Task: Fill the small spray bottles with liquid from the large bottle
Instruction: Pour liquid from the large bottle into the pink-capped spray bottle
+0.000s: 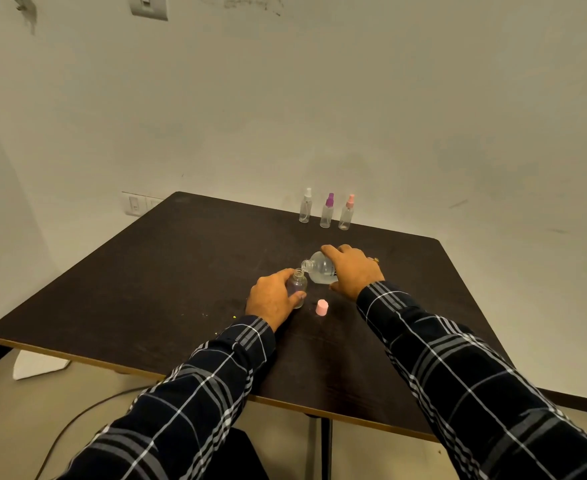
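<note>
Left hand (273,299) wraps small bottle (297,287) (uncapped) | right hand (352,270) tilts large bottle (319,268)

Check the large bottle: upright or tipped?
Tipped. The right hand holds the large bottle sideways, neck at the small bottle mouth.

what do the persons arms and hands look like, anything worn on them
Both arms are in long sleeves of a dark navy or black checked shirt with white and grey lines, the cuffs reaching the wrists. The left hand is bare, with nothing worn that shows. The right hand is bare too, except for a gold-coloured ring on one finger. No watch or bracelet is visible.
</note>
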